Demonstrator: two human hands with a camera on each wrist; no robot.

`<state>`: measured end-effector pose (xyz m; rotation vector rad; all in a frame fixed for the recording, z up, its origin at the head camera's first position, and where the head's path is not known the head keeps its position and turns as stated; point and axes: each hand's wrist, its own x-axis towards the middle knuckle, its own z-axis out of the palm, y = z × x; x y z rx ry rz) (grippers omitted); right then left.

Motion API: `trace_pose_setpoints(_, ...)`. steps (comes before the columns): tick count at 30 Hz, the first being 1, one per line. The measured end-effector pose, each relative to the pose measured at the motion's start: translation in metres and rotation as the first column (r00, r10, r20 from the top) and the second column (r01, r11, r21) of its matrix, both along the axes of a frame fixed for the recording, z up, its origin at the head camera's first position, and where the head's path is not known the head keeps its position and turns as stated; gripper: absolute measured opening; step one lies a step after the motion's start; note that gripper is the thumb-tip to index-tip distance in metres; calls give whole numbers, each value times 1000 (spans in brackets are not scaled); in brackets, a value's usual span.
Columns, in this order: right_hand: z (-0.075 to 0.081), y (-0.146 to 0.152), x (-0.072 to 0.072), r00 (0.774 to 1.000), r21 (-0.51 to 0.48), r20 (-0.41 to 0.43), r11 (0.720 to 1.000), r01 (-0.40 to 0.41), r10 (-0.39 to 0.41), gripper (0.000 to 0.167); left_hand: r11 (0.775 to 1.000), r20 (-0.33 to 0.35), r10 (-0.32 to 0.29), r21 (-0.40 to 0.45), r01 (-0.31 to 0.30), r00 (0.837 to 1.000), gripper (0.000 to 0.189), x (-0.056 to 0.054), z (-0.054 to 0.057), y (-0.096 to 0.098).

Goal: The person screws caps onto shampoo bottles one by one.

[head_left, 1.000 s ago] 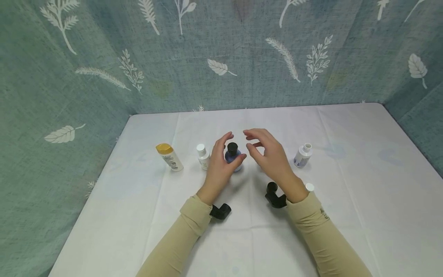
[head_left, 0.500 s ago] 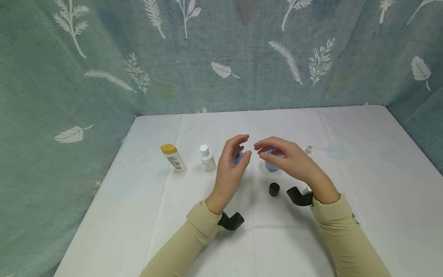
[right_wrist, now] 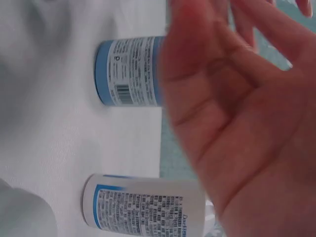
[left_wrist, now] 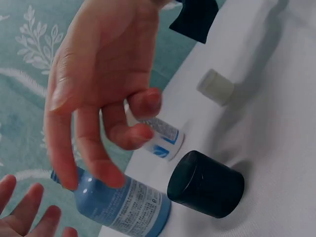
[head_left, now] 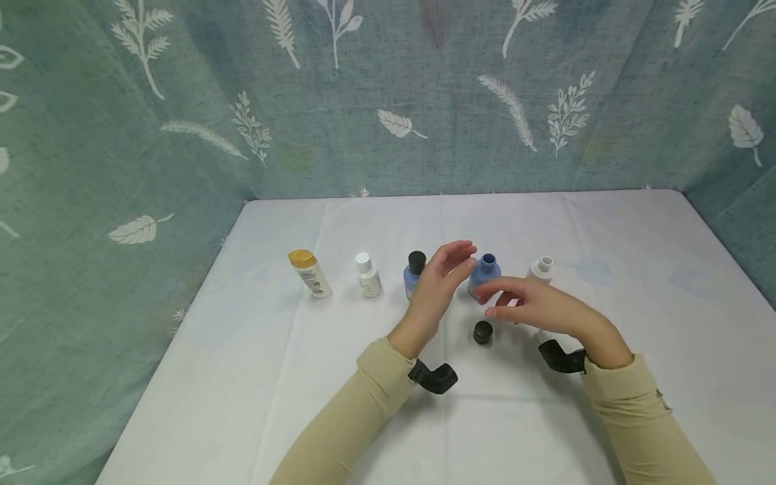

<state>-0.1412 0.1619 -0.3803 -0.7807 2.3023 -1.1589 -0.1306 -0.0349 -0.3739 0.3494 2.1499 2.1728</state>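
My left hand (head_left: 438,291) hovers between two blue bottles, fingers loosely bent and holding nothing. To its left, partly covered by the hand, stands the blue bottle (head_left: 411,277) with a black cap. An uncapped blue bottle (head_left: 485,271) is upright to its right. My right hand (head_left: 542,306) hangs relaxed and empty in front of that bottle, above a loose black cap (head_left: 483,332) on the table. An uncapped white bottle (head_left: 539,271) stands behind the right hand. A loose white cap (left_wrist: 216,87) lies on the cloth in the left wrist view.
On the left stand a small white bottle (head_left: 368,275) with its cap on and a cream bottle with a yellow cap (head_left: 310,273). A white cloth covers the table (head_left: 376,229). A green leaf-patterned curtain (head_left: 339,135) hangs behind.
My left hand has moved right, away from the capped blue bottle. My right hand has drawn right and nearer, uncovering the open neck of the other blue bottle and its loose black cap.
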Motion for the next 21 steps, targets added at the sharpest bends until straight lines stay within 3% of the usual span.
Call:
trace_pose_setpoints(6, -9, -4, -7, 999, 125, 15, 991, -42, 41, 47, 993, 62, 4, -117, 3, 998, 54, -20, -23, 13)
trace_pose_setpoints(14, -21, -16, -9, 996, 186, 15, 978, -95, 93, 46, 982, 149, 13, -190, 15, 989, 55, -29, -43, 23)
trace_pose_setpoints(21, -25, -20, -11, 992, 202, -8, 971, -124, 128, 38, 958, 84, 4, -286, 20, 996, 53, -39, -60, 26)
